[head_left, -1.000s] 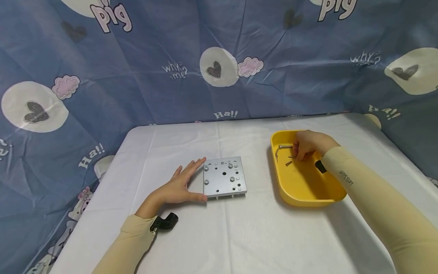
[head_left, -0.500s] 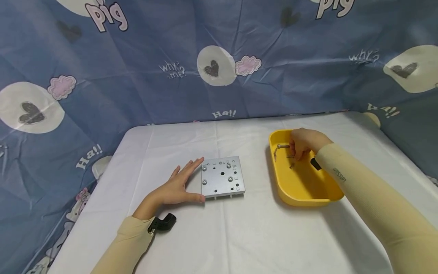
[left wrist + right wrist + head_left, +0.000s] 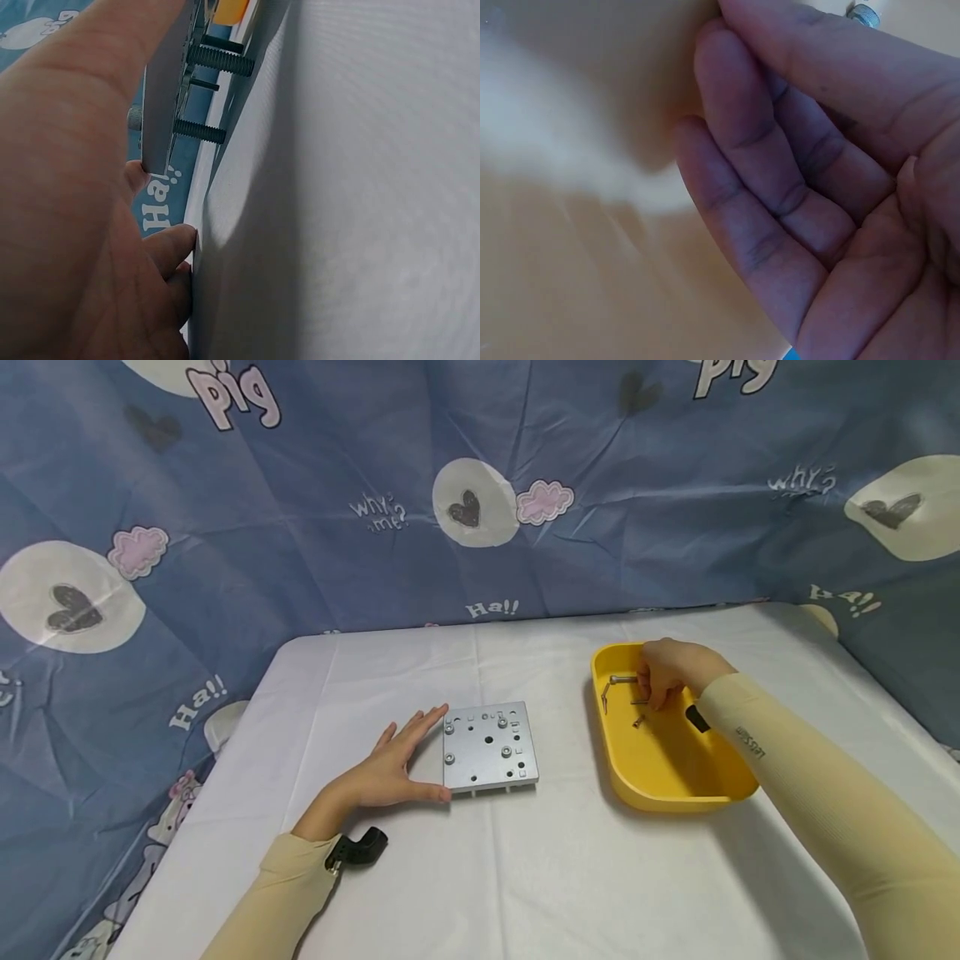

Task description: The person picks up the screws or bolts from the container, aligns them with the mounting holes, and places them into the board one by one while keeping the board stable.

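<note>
Little change over the last second: left hand (image 3: 390,768) still flat with fingers straight against the left edge of the grey metal plate (image 3: 489,747) mid-table, right hand (image 3: 670,671) still down in the yellow tray (image 3: 678,777) among the loose screws (image 3: 638,721), shifted only slightly, so apparently still picking, nothing lifted out yet. Right fingers (image 3: 780,187) curled; whether pinching a screw, cannot tell, since hand blocks fingertips and wrist view shows palm only.

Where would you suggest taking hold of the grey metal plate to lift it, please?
Probably by its two side edges, pinched from above: the metal plate stands raised on screws, leaving a gap beneath. The left hand already rests against its left edge.
</note>
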Tool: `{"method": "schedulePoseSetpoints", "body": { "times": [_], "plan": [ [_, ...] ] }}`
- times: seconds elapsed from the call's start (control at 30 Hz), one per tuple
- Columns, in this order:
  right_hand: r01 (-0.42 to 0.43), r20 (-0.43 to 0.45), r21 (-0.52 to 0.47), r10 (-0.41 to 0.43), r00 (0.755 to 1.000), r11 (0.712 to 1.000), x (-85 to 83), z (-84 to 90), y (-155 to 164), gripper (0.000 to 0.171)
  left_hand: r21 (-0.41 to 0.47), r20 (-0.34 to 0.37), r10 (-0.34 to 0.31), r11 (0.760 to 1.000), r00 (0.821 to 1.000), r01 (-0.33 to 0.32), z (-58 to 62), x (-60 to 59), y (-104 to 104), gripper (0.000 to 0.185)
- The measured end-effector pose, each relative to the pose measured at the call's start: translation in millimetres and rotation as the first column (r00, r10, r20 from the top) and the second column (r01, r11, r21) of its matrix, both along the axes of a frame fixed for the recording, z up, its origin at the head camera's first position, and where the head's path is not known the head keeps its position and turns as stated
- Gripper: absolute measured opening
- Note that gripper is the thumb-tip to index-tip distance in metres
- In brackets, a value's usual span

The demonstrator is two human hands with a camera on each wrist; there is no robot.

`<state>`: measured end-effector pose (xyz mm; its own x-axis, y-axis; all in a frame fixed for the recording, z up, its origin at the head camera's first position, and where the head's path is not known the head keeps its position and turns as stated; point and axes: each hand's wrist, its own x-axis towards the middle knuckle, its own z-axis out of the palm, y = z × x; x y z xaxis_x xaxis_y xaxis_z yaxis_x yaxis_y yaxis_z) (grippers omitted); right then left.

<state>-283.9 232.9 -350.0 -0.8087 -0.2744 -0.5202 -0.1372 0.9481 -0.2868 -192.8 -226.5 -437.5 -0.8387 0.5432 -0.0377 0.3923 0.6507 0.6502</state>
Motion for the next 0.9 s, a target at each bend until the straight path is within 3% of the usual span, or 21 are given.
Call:
{"method": "schedulePoseSetpoints", "body": {
  "times": [0.3, 0.5, 0.9],
  "plan": [
    [-0.020, 0.026, 0.009, 0.020, 0.999, 1.000, -5.8, -8.9, 0, 0.015, -0.028, 0.031, 0.001, 1.000, 1.000, 0.000, -6.0, -0.1, -2, 0.126],
    [-0.014, 0.026, -0.007, 0.014, 1.000, 1.000, -8.6, -2.7, 4, 0.015, -0.030, 0.007, -0.006, 1.000, 1.000, 0.006, -3.7, -3.9, -3, 0.126],
    [0.054, 0.150, -0.070, -0.043, 0.988, 0.996, -14.0, -2.5, 8, 0.017, -0.044, 0.024, -0.006, 0.999, 1.000, 0.007, 2.4, -4.1, -1, 0.127]
  ]
}}
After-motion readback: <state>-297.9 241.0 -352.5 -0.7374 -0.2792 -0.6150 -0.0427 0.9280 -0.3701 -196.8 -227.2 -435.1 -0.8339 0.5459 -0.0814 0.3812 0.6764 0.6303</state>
